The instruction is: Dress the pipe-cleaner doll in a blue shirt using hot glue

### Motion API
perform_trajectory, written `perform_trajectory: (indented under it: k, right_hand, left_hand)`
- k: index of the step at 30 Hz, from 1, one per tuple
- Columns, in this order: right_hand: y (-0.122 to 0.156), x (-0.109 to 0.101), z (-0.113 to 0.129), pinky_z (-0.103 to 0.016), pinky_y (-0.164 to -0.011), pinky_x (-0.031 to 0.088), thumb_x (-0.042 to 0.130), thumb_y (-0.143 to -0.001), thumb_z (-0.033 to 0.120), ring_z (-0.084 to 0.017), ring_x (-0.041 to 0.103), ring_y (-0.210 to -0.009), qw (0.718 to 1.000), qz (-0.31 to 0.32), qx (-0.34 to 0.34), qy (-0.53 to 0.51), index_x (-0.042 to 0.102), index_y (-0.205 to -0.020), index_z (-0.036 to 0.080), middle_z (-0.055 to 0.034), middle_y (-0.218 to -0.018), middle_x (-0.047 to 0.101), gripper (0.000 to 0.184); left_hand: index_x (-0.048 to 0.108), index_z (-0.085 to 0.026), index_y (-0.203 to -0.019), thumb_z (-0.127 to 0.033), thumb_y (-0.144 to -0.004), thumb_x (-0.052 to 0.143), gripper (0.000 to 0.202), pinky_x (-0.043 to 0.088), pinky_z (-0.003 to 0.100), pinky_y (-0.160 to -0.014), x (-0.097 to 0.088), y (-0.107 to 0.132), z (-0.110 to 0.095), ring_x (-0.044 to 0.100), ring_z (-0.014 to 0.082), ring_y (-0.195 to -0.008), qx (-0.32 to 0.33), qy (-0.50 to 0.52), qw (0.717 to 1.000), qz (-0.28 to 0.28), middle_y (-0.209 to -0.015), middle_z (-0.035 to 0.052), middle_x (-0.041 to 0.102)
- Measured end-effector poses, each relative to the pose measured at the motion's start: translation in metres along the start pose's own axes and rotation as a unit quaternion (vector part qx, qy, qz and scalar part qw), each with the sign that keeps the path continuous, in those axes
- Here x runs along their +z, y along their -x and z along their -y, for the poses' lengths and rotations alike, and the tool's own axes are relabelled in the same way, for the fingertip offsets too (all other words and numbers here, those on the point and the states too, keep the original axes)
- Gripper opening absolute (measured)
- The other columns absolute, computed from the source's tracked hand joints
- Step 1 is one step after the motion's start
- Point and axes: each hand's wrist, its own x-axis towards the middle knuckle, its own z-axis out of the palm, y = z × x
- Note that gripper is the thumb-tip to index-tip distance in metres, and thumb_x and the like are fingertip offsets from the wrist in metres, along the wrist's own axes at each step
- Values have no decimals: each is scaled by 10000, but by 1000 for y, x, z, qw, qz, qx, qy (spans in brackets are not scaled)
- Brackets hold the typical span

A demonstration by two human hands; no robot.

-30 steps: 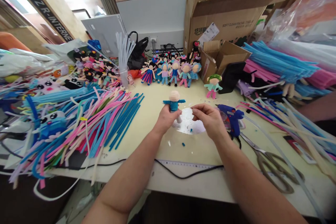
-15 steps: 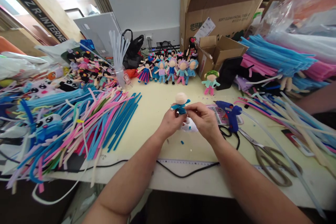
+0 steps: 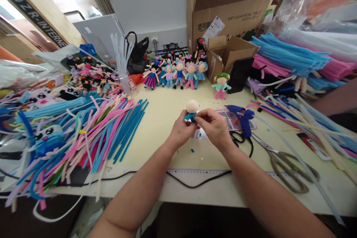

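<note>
A small pipe-cleaner doll (image 3: 192,106) with a round cream head and a teal-blue body is held upright over the middle of the table. My left hand (image 3: 182,128) is closed around its lower body from the left. From the right, my right hand (image 3: 213,124) pinches at the doll's blue side, its thumb and forefinger pressed together there. The fingers hide much of the body. Below the hands lie a small teal snippet (image 3: 192,150) and a clear plastic piece partly covered by my fingers.
At right lie a blue glue gun (image 3: 242,117) and large scissors (image 3: 287,163). Loose pipe cleaners (image 3: 111,130) spread over the left side. Finished dolls (image 3: 180,74) stand at the back before cardboard boxes (image 3: 223,15). A black cable (image 3: 192,186) runs along the front edge.
The right fingers have moved slightly left onto the doll's blue arm, which stuck out before and is now mostly covered. The whole view has shifted a little.
</note>
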Motion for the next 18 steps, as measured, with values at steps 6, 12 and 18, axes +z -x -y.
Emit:
perform_trajectory:
  k: [6, 12, 18]
  right_hand:
    - [-1, 2, -2, -275, -586, 429, 667, -717, 300, -143, 545, -616, 999, 5, 36, -13, 616, -684, 198, 4, -662, 613, 119]
    - [-3, 2, 3, -267, -552, 394, 663, -681, 324, -130, 509, -576, 995, 13, 85, -44, 596, -639, 190, 18, -601, 578, 155]
    - [-4, 2, 7, -262, -542, 393, 681, -638, 328, -124, 502, -562, 987, 28, 131, -94, 584, -598, 191, 25, -571, 572, 172]
  left_hand:
    - [519, -190, -985, -198, -739, 602, 260, 440, 213, -592, -2, -1, 7, 553, 91, -640, 28, -3, 1000, -5, -801, -37, 596]
    - [515, -187, -958, -222, -749, 612, 233, 450, 223, -654, -2, -2, 9, 549, 110, -746, 44, 3, 999, -2, -874, -18, 594]
    - [504, -187, -961, -210, -744, 616, 245, 455, 230, -674, -3, -2, 5, 550, 112, -760, 42, -4, 999, 3, -886, -17, 592]
